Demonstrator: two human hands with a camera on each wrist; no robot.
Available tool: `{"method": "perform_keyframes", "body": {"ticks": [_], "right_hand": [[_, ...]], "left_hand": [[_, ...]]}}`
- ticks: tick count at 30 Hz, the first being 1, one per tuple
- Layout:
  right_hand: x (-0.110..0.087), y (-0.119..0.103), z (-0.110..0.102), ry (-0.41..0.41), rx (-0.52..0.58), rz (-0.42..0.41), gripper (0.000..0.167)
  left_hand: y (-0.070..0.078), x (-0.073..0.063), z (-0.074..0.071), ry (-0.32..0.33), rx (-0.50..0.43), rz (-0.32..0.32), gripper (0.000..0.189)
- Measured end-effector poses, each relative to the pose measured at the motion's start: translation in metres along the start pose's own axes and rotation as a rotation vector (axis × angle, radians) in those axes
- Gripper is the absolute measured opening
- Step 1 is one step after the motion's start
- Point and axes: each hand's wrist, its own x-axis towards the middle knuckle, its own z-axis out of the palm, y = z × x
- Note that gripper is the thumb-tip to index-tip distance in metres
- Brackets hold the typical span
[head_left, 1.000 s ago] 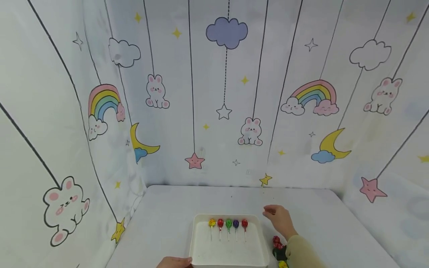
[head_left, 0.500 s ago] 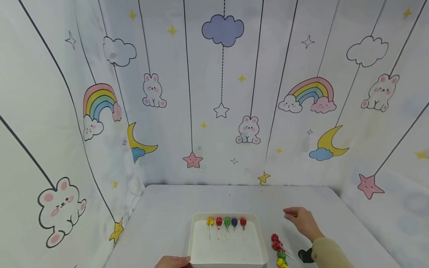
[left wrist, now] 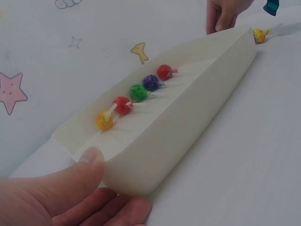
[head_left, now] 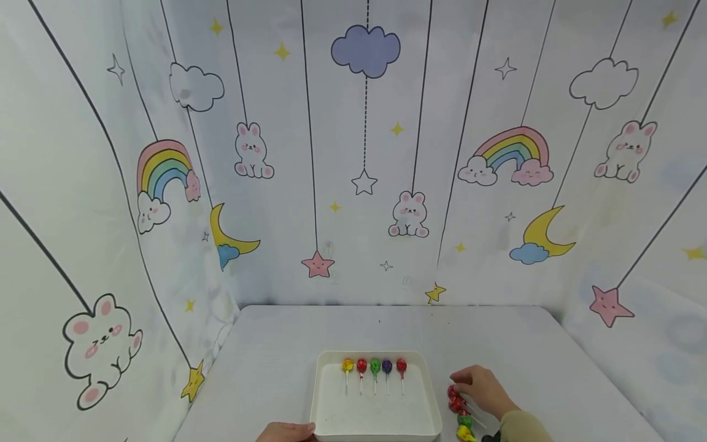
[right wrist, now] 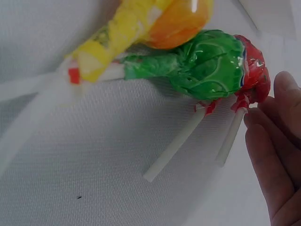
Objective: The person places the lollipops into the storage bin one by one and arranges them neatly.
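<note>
My left hand [head_left: 285, 431] holds the near left corner of a white tray [head_left: 375, 423], thumb over the rim and fingers against its outside in the left wrist view. Inside, a row of wrapped lollipops stretches along the far side: yellow [head_left: 347, 365], red [head_left: 361, 365], green [head_left: 375, 366], purple [head_left: 387, 366] and another red one [head_left: 401, 364]. To the right of the tray, my right hand [head_left: 486, 391] reaches the farthest red lollipop [head_left: 452, 391] of a loose pile. Its fingertips [right wrist: 256, 134] lie beside that red head, the thumb a little apart from it.
The pile also has a second red lollipop [head_left: 457, 404], a green lollipop [right wrist: 207, 63] and a yellow lollipop [head_left: 466, 433]. A dark strap-like piece [head_left: 490, 438] shows at the right wrist. White cloth walls [head_left: 276, 215] with cartoon prints enclose the white table [head_left: 265, 368].
My right hand swung right from near the tray's far corner, then came back left and down to the red lollipops. The left hand stays on the tray.
</note>
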Motion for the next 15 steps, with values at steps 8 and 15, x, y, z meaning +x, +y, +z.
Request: {"method": "perform_keyframes", "body": {"ticks": [8,15], "right_hand": [[-0.0051,-0.0022,0.0067,-0.023,-0.098,-0.020,0.016],[-0.0035,-0.0038,0.0086,-0.020,-0.111,-0.058,0.017]], "left_hand": [[-0.0033,0.0024,-0.0013,0.000,-0.011,0.007,0.043],[-0.0022,0.0033,-0.0030,-0.008,-0.020,-0.003,0.046]]}}
